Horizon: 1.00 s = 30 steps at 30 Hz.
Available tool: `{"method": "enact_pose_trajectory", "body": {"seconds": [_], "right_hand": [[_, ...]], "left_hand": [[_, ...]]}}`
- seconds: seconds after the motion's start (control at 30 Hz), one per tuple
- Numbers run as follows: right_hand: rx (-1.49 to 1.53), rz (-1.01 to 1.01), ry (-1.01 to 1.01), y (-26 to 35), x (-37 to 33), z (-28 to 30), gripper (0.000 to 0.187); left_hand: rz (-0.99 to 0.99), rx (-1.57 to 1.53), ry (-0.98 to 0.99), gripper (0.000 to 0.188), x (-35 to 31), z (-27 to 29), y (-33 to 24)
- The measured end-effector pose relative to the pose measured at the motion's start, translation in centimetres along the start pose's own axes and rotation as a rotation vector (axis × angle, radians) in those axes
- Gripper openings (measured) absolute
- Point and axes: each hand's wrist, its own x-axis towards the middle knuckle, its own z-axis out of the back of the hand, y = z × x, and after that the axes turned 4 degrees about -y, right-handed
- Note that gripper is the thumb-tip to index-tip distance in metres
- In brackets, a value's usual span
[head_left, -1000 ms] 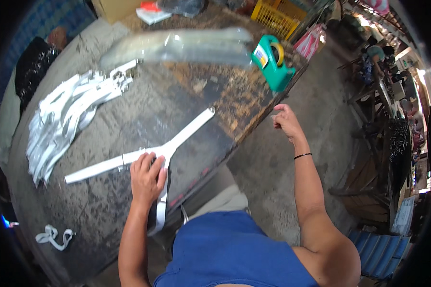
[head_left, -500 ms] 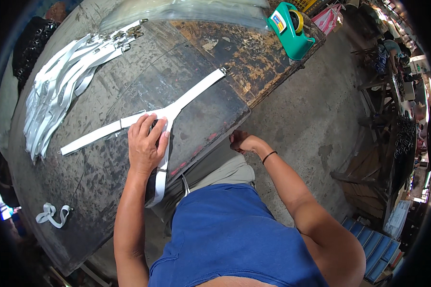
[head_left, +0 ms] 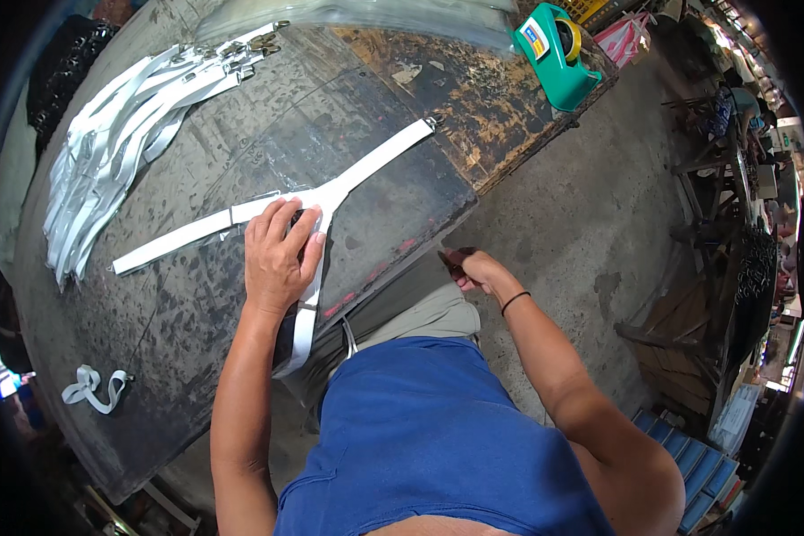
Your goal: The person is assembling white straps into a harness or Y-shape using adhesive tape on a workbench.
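A white pair of Y-shaped suspenders lies spread on the dark table, with metal clips at its ends. One strap reaches far right, one runs left, and the third bends down over the near edge. Just below the junction, my left hand rests on the straps, palm down, fingers spread and slightly bent. Past the table's near edge, beside my trousers, my right hand is closed with its fingers curled. Shadow hides what its fingertips hold, if anything.
More white suspenders are heaped at the far left. A small coiled white strap lies near left. Clear plastic sheeting covers the back, and a green tape dispenser stands at the far right corner. Blue boxes sit on the floor at right.
The view has shifted slightly. My left hand stays on the suspenders, and my right hand stays closed beside the table edge. The suspenders lie as before.
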Motion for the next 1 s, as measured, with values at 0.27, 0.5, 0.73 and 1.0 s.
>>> {"method": "enact_pose_trajectory", "body": {"seconds": [0.27, 0.5, 0.73, 1.0], "right_hand": [[0.277, -0.070, 0.006, -0.6, -2.9, 0.2, 0.057], [0.110, 0.061, -0.075, 0.0, -4.0, -1.2, 0.018], [0.170, 0.363, -0.147, -0.9, -3.8, -0.8, 0.007], [-0.365, 1.042, 0.039, 14.4, -14.2, 2.4, 0.013]], "left_hand": [[0.016, 0.005, 0.020, 0.033, -0.1, 0.2, -0.1], [-0.004, -0.005, -0.011, 0.033, 0.0, 0.0, -0.1], [-0.004, 0.006, -0.023, 0.032, 0.1, 0.2, 0.3], [-0.032, -0.042, -0.021, 0.032, 0.2, 0.0, 0.1]]}}
